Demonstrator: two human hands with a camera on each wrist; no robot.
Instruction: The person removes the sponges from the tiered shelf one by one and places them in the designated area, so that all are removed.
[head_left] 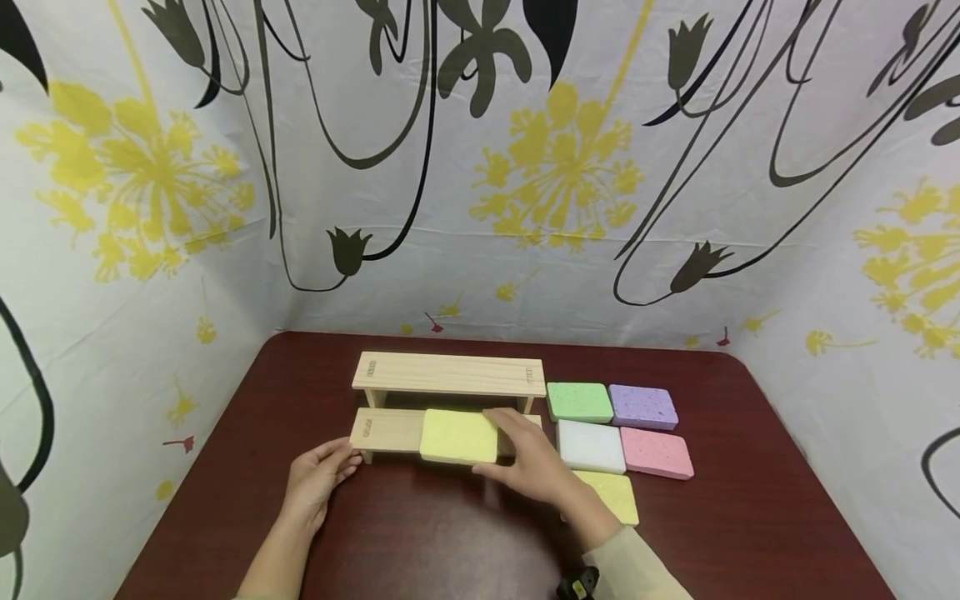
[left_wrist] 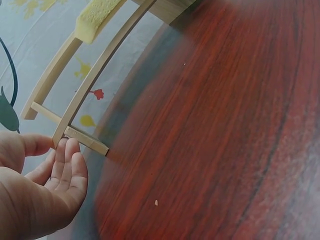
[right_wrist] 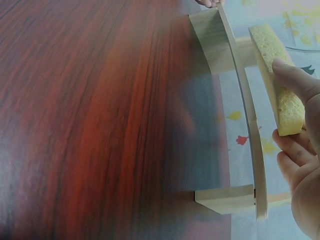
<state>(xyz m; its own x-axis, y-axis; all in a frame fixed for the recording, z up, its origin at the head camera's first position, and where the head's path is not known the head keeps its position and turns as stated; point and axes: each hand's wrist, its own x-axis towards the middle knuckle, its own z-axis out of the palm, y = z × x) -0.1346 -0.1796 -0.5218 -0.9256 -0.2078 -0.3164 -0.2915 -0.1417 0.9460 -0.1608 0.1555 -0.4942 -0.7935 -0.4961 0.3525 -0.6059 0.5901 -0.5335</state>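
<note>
My left hand (head_left: 318,479) pinches the left end of the front wooden shelf (head_left: 390,429), thumb on one side and fingertips beneath, as the left wrist view shows. My right hand (head_left: 528,457) holds a yellow sponge (head_left: 459,437) over the middle of that shelf, its broad face toward me. In the right wrist view, the thumb lies along the sponge's (right_wrist: 290,107) porous edge and the fingers are at its lower end. A gap shows there between sponge and shelf board (right_wrist: 245,95).
Behind stands a taller wooden shelf (head_left: 450,372). To the right lie green (head_left: 579,402), purple (head_left: 643,407), white (head_left: 590,446) and pink (head_left: 657,452) sponges. Another yellow sponge (head_left: 617,497) is partly under my right forearm. A patterned cloth (head_left: 480,283) borders the dark red table (head_left: 420,542).
</note>
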